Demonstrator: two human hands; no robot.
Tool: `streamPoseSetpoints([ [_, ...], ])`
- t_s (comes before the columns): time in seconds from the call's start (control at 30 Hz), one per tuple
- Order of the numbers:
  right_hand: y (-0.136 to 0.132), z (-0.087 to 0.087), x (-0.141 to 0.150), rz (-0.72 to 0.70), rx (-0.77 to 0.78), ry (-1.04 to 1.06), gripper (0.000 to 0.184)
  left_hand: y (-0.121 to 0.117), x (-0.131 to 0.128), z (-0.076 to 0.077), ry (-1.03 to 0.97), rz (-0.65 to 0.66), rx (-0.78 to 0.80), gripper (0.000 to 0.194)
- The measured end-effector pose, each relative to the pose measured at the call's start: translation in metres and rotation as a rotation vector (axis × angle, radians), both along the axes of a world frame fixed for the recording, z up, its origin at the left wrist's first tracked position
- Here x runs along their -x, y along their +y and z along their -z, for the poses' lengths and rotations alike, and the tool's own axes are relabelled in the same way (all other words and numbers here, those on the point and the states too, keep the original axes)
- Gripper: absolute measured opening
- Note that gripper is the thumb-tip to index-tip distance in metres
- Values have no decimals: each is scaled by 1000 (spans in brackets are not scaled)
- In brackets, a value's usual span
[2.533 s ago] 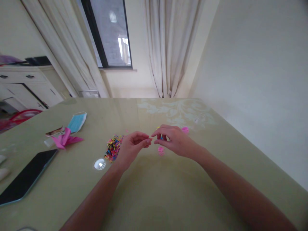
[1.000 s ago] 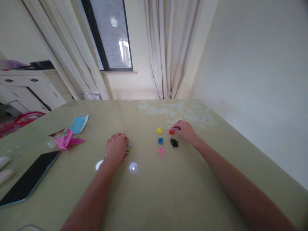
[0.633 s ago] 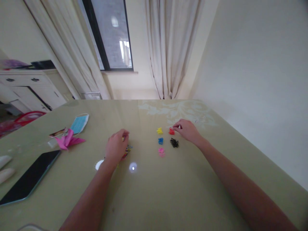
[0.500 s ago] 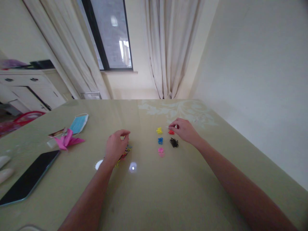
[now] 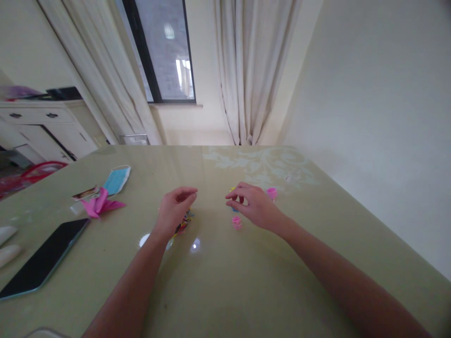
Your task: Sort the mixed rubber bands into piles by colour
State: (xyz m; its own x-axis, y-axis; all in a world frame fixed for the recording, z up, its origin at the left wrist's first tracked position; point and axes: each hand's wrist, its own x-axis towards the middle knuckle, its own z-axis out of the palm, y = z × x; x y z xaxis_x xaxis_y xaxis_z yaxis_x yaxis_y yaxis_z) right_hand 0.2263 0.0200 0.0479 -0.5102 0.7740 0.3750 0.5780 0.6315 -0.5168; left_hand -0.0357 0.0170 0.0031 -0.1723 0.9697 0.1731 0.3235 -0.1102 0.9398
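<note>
head | left: my left hand (image 5: 172,210) pinched, contents unclear | right: my right hand (image 5: 259,205) narrowly parted | risk: dipping fingertips could scatter blue pile (image 5: 235,210)

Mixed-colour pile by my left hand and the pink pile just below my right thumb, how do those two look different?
The mixed-colour pile shows yellow, black, blue and red, while the pink pile shows only pink. Your left hand partly hides the mixed-colour pile; the pink pile lies uncovered, nearer you than the fingers of your right hand. Both lie on the table.
</note>
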Motion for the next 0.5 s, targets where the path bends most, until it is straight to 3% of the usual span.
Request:
streamPoseSetpoints([
  [0.1, -8, -1, 7, 8, 12, 63, 18, -6, -13, -3, -215, 89, 27, 37],
  [0.23, -17, -2, 14, -12, 53, 123, 27, -13, -29, -3, -345, 224, 49, 36],
  [0.37, -20, -3, 16, -45, 30, 105, 12, -17, -34, -1, -364, 278, 57, 33],
  [0.5, -20, -3, 15, -40, 14, 97, 9, -19, -36, -3, -382, 295, 49, 29],
])
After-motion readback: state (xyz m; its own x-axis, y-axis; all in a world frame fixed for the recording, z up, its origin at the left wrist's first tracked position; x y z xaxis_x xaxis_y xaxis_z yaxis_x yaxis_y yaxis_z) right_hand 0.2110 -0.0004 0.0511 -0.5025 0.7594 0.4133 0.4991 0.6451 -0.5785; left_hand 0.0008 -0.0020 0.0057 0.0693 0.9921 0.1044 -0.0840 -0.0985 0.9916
